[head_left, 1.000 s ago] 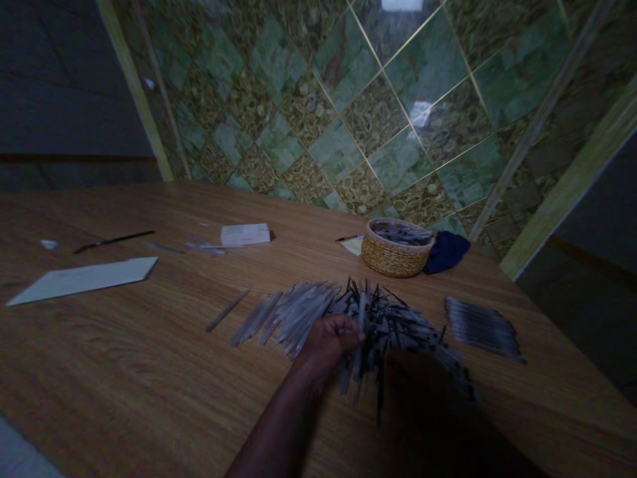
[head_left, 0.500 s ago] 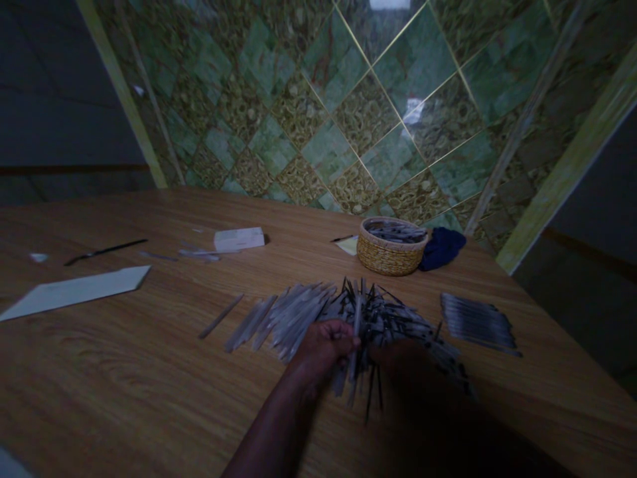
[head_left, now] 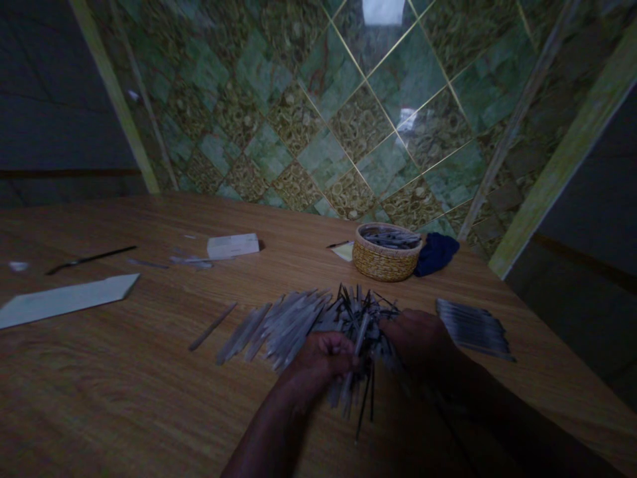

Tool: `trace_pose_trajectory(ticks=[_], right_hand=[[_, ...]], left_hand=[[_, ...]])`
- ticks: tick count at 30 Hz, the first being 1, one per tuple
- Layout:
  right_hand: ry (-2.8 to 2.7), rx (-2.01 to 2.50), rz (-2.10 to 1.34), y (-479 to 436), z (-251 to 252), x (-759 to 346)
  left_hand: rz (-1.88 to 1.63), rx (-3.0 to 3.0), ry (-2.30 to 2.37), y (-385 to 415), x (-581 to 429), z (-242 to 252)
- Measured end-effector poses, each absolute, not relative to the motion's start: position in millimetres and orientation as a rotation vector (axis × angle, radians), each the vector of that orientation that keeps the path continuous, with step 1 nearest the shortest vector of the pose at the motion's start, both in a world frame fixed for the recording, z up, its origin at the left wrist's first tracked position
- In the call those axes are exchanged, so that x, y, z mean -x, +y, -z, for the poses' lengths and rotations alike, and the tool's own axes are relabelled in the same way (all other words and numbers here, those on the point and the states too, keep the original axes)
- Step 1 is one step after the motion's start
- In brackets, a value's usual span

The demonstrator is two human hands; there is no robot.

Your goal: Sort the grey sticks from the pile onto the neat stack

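My left hand (head_left: 331, 355) is closed in a pinch around a pale, translucent, pen-like tube (head_left: 362, 332) that tilts up and to the right. Around and beneath it lies a mixed heap of similar tubes and thin black sticks (head_left: 365, 395). Over the right part of this heap is my right hand (head_left: 415, 338), dark and back side up; its fingertips are lost among the pieces, so what they grip is unclear. A loose row of pale tubes (head_left: 293, 325) fans out left of my left hand. Right of my right hand lies a neat row of dark-filled tubes (head_left: 472, 328).
Behind the heap stands a woven basket (head_left: 385, 262) filled with similar tubes, with a dark blue cloth (head_left: 438, 253) beside it. A white box (head_left: 233, 246), a pale flat strip (head_left: 70, 297) and a thin black stick (head_left: 92, 259) lie to the left on the wooden table (head_left: 124, 378).
My right hand has moved up and right, away from my left hand. The tube in my left hand leans more to the right. The view has shifted slightly.
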State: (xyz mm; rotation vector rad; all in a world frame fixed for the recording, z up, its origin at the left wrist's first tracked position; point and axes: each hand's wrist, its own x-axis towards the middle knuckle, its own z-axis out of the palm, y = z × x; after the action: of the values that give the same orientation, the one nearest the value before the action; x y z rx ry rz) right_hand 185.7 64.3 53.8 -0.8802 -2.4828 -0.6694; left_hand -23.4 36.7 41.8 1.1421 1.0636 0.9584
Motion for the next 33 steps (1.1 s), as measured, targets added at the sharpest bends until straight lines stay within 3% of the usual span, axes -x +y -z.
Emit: trace_pose_trajectory(ticks=[11, 33], right_hand=[[-2.435, 0.938, 0.958, 77, -87, -196], [-2.571, 0.75, 1.002, 65, -91, -186]], left_hand=[[-0.855, -1.238, 1.02, 32, 23, -46], [-0.835, -1.225, 1.009, 31, 19, -45]])
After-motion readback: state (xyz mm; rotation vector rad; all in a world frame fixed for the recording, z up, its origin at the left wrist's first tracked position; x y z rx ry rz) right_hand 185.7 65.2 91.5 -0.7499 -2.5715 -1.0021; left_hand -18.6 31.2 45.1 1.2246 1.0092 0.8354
